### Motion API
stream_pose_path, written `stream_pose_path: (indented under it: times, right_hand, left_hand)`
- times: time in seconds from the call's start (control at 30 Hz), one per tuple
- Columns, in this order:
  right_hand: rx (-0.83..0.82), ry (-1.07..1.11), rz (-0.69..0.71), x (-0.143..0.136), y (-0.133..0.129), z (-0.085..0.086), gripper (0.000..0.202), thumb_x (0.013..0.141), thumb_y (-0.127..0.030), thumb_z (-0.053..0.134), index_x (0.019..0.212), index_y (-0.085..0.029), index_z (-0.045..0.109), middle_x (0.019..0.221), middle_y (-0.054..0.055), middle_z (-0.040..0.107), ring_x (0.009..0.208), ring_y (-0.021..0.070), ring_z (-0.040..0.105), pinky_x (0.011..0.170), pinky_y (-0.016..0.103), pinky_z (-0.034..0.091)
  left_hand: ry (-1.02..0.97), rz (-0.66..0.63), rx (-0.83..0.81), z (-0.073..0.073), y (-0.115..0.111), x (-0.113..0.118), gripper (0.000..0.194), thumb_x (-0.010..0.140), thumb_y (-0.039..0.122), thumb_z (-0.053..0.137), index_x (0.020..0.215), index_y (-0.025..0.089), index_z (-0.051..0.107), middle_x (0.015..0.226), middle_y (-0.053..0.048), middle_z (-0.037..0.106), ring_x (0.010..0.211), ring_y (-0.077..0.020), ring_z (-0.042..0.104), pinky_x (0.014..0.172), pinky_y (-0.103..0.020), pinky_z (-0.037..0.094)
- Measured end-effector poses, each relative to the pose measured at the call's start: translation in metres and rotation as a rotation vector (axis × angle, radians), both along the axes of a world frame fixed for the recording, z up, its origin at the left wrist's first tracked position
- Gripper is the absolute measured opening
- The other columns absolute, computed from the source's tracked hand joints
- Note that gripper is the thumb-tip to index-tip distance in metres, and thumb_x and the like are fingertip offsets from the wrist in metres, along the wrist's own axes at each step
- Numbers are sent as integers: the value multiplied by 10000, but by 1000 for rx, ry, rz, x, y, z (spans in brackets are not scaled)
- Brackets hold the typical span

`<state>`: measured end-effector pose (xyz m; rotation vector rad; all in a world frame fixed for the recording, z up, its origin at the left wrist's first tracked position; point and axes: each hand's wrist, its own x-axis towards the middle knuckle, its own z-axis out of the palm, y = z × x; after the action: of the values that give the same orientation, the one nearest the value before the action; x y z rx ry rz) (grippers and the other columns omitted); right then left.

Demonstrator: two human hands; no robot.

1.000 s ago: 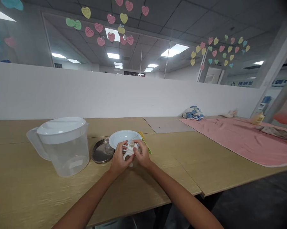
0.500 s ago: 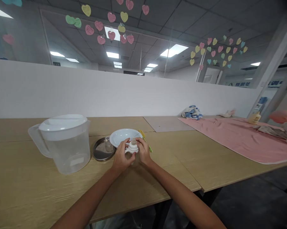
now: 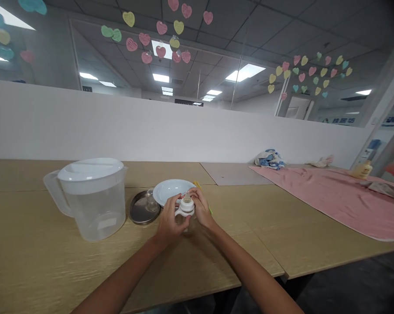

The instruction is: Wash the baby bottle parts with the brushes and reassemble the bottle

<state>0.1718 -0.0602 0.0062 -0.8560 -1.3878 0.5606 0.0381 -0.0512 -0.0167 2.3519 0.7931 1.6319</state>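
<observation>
A baby bottle (image 3: pixel 186 208) with a white collar, white side handles and a clear teat is held upright between my two hands above the table. My left hand (image 3: pixel 171 218) is closed round its left handle and side, thumb in front. My right hand (image 3: pixel 202 207) curls against the bottle's right side, fingers by the collar and teat. The lower part of the bottle is hard to make out. Just behind my hands is a white plate (image 3: pixel 167 187). A clear cap (image 3: pixel 152 199) stands on a round metal tray (image 3: pixel 138 219) to the left.
A large clear pitcher (image 3: pixel 101 209) with a white lid stands on the left of the table. Yellow and green handled items (image 3: pixel 197 185) lie behind my right hand. A pink cloth (image 3: pixel 321 192), a bundled blue-white cloth (image 3: pixel 269 158) and a yellowish bottle (image 3: pixel 363 170) are at the right.
The view has shifted slightly, so everything sits a little further right. My right fingers have shifted from the teat's top toward the right side of the collar. Both hands stay on the bottle.
</observation>
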Motion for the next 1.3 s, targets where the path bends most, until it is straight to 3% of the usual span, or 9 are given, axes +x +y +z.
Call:
stream_pose_path:
  times: [0.17,0.3,0.4,0.53,0.67,0.77,0.87,1.03,1.3]
  right_hand:
    - [51,-14,-28,1,-1,3,142,852,-314,430,947,-217,472,921,43,602,856,158,588,774,292,469]
    - [48,35,-64,-1,-1,1,198,841,-360,482,968,-210,460,825,34,599,746,152,590,670,270,480]
    - [99,-6,-204,0,-5,-4,178,839,-354,483,927,-200,496,807,38,594,747,159,583,672,286,477]
    - [327,-246,-432,6,-16,-8,96,804,-278,486,822,-209,549,771,45,602,756,184,564,778,373,443]
    - [503,-509,-405,10,-25,-4,53,737,-231,506,719,-232,556,641,18,594,629,182,538,767,424,407]
    - [467,-530,-415,8,-27,1,69,739,-253,496,731,-233,562,642,24,589,636,192,541,750,424,407]
    - [359,-411,-418,8,-25,3,198,782,-287,465,939,-210,558,871,70,622,838,219,572,816,413,417]
    - [243,-460,-199,9,-20,-2,410,806,-321,467,1192,-187,436,1105,95,569,1009,222,539,892,374,412]
    - [127,-516,-268,1,-17,4,283,731,-367,604,953,-191,607,894,51,522,849,199,514,786,332,434]
  left_hand:
    - [35,5,66,-1,1,-1,530,778,268,497,1265,128,340,1152,-145,524,989,-229,559,815,-357,486]
    - [95,50,146,-6,5,0,528,811,269,461,1299,136,307,1187,-151,526,1100,-255,516,885,-387,454]
    - [105,56,171,-8,7,2,542,812,270,462,1308,126,299,1183,-160,533,1102,-259,518,894,-393,444]
    - [87,43,91,-8,6,3,587,794,293,488,1318,122,289,1160,-157,540,1067,-254,538,868,-384,459]
    - [97,42,65,-5,3,1,611,798,335,494,1331,113,294,1188,-169,546,1061,-259,546,870,-375,458]
    - [128,49,49,-3,2,0,629,802,355,487,1351,122,289,1202,-166,556,1026,-260,567,868,-378,455]
    - [129,54,35,-2,2,-1,631,800,349,487,1356,122,292,1200,-162,563,1025,-263,568,868,-380,453]
    - [109,17,-50,1,3,-1,708,754,334,542,1371,124,264,1129,-146,601,1005,-256,577,865,-380,457]
    - [73,-117,-198,8,3,-3,862,652,250,624,1392,162,191,1114,-120,602,993,-246,586,883,-414,446]
